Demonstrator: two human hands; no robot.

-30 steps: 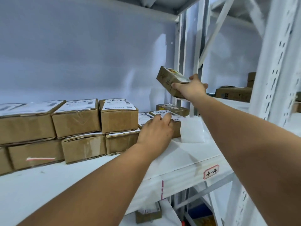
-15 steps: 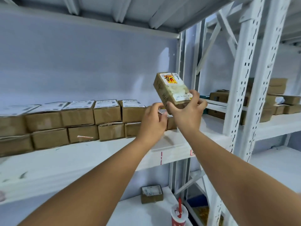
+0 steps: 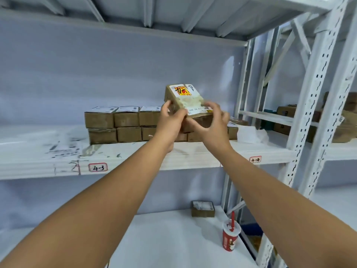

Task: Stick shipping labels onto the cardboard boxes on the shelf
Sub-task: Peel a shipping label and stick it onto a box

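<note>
Behind both hands [image 3: 170, 120], stacked boxes [image 3: 127, 124] partly hidden, label print blurred

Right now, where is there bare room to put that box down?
Lower shelf, left of the small box and red cup, is bare. On the middle shelf, only the front strip before the stacked boxes; behind it is crowded.
</note>
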